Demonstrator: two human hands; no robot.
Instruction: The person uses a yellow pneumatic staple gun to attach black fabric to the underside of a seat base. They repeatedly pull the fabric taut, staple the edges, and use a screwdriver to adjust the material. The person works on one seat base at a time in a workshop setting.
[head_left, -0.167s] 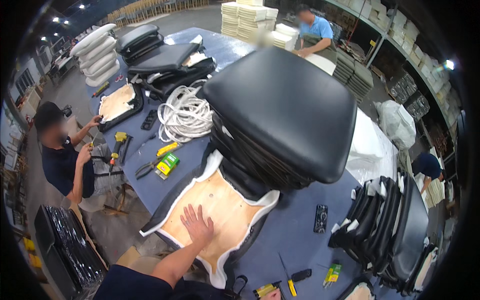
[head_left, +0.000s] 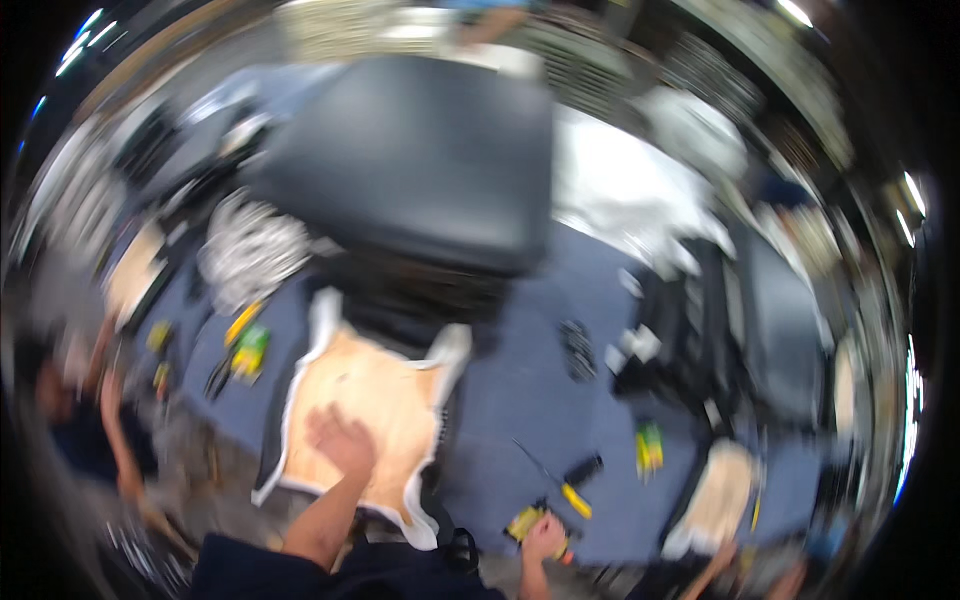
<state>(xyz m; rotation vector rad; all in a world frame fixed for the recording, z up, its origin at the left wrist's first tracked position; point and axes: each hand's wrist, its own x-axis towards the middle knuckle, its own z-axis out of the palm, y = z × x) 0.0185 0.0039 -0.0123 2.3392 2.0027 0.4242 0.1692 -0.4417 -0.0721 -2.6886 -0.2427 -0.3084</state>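
Note:
My left hand [head_left: 342, 440] lies flat with its fingers spread on the bare wooden board [head_left: 390, 385] of an upside-down chair seat. White padding and black cover edge that board. At the table's near edge my right hand [head_left: 546, 536] is closed round a yellow and black staple gun [head_left: 522, 522], partly covered by the hand and blurred. Just right of it lie a yellow-handled screwdriver [head_left: 576, 501] and a small black object [head_left: 583, 470]. The picture is smeared by motion.
A tall stack of black seats [head_left: 420, 160] stands behind the board. White cord [head_left: 255, 250] and a green-yellow box [head_left: 250, 353] lie left. Rightward are a dark phone [head_left: 577, 350], another green-yellow box [head_left: 650, 450] and upright black seats [head_left: 780, 320]. A co-worker [head_left: 95, 430] sits at left.
The view has swung to the right, so the table things appear further left. My right hand and the staple gun show more fully now. My left hand stays on the board.

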